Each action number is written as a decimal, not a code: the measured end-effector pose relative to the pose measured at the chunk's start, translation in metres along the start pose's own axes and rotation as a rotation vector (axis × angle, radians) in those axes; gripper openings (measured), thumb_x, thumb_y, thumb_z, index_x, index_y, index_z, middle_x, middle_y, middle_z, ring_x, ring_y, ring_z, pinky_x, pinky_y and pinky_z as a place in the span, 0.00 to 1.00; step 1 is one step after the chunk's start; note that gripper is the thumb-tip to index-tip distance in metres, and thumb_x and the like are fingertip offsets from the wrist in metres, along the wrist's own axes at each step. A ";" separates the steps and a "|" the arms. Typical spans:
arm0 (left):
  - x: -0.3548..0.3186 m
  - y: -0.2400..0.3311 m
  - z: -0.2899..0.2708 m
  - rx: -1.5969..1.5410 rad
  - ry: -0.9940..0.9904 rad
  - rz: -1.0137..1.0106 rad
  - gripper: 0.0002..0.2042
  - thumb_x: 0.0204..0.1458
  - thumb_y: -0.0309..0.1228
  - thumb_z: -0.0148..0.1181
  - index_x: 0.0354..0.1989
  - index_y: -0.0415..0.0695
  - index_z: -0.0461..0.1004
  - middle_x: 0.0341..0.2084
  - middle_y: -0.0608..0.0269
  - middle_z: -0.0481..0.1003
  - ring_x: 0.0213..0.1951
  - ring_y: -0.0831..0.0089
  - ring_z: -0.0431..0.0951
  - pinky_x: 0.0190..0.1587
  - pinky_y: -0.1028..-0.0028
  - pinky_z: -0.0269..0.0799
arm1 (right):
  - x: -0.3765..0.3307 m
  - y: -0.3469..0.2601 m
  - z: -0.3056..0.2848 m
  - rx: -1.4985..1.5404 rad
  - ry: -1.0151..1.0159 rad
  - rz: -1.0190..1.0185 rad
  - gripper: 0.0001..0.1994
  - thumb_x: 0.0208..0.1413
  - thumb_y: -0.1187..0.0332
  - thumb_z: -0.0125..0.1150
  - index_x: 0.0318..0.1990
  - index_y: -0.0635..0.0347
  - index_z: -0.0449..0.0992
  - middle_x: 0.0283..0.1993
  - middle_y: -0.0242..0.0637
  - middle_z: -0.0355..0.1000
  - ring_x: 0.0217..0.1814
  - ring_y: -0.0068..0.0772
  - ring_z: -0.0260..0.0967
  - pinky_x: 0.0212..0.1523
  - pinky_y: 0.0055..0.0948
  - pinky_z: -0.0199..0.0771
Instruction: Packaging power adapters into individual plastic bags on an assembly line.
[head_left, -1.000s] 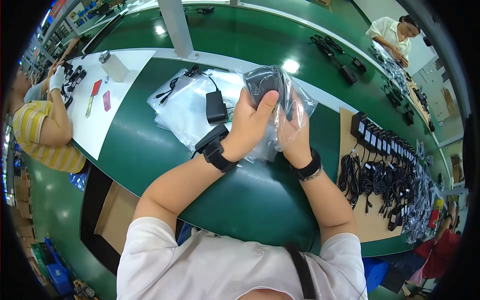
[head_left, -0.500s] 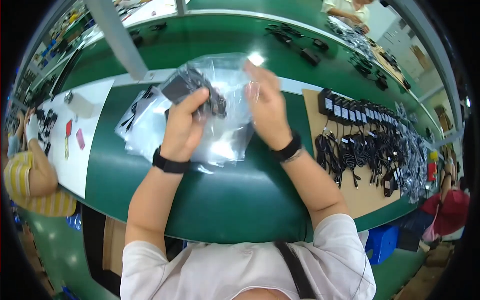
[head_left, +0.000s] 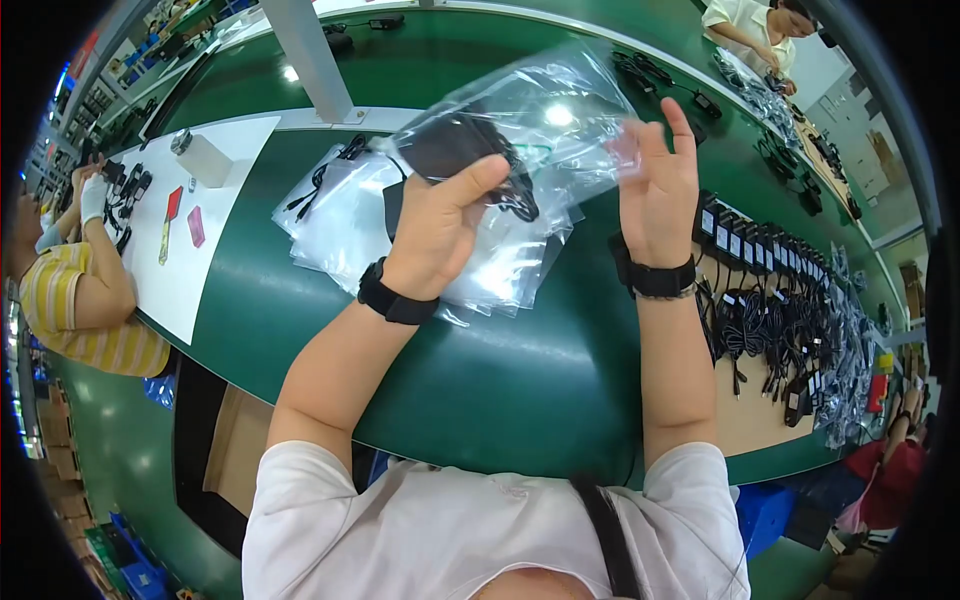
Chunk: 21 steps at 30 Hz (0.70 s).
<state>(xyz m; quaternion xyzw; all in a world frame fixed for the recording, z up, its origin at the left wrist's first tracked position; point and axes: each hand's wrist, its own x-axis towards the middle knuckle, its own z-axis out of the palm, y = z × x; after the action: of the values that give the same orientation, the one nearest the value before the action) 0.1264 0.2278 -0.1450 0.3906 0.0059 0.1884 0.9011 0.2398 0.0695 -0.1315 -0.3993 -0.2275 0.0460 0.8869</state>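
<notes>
Step in hand: holding a black adapter with its coiled cord [head_left: 470, 160] inside a clear plastic bag [head_left: 555, 115], raised above the green table [head_left: 480, 370].

Left hand [head_left: 440, 225]: the fingers are clamped on the bag's left end, thumb on top, pinning the adapter through the film. For a clean result, keep this grip on the adapter body and not on the loose cord, so the coil stays bundled near the closed end.

Right hand [head_left: 660, 185]: the fingers are spread and nearly straight, pressed against the bag's right edge; whether they pinch the film cannot be told. It is advisable to keep the film taut between both hands so that the mouth lies flat and no cord loop strays toward it.

Packages and labels, left to right:
- A white sheet [head_left: 190, 250] covers the table's left end. On it lie a small pale box [head_left: 205, 160], a red strip [head_left: 173, 202] and a pink tag [head_left: 196, 226].
- A stack of clear bags [head_left: 350, 215], some with black cords inside, lies flat on the table below the raised bag.
- At the right, a row of black adapters [head_left: 760, 250] with pale label faces stands on a brown board [head_left: 745, 420], their cords trailing forward.
</notes>
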 end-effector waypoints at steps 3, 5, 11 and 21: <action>0.005 -0.004 -0.006 -0.080 -0.010 0.035 0.13 0.45 0.19 0.59 0.41 0.41 0.69 0.36 0.65 0.72 0.41 0.74 0.71 0.46 0.73 0.66 | -0.015 0.012 0.003 0.074 -0.257 0.221 0.39 0.50 0.50 0.58 0.64 0.49 0.42 0.61 0.46 0.53 0.60 0.42 0.54 0.53 0.46 0.62; 0.000 -0.010 0.005 -0.065 0.015 0.160 0.13 0.45 0.20 0.59 0.41 0.41 0.70 0.37 0.65 0.73 0.41 0.74 0.71 0.47 0.73 0.65 | -0.035 0.033 0.007 0.059 -0.523 0.365 0.43 0.48 0.42 0.54 0.66 0.41 0.37 0.66 0.42 0.43 0.65 0.46 0.46 0.56 0.53 0.57; -0.006 -0.015 0.003 0.187 -0.068 0.139 0.22 0.44 0.24 0.63 0.49 0.42 0.66 0.41 0.64 0.72 0.45 0.74 0.70 0.51 0.73 0.63 | -0.039 0.023 0.029 -0.031 -0.230 0.400 0.21 0.57 0.64 0.52 0.55 0.65 0.62 0.50 0.38 0.66 0.50 0.29 0.65 0.49 0.28 0.66; 0.002 -0.006 -0.008 0.539 0.031 -0.112 0.12 0.48 0.28 0.58 0.41 0.37 0.72 0.31 0.65 0.74 0.33 0.80 0.72 0.37 0.80 0.66 | -0.048 0.034 0.023 -1.070 -0.372 -0.682 0.06 0.53 0.73 0.56 0.36 0.66 0.74 0.37 0.34 0.73 0.38 0.21 0.69 0.39 0.22 0.68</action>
<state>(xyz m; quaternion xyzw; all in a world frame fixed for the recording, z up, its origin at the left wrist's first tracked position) 0.1288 0.2303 -0.1548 0.6124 0.0913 0.1362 0.7734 0.1906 0.0958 -0.1611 -0.6757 -0.4822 -0.2887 0.4770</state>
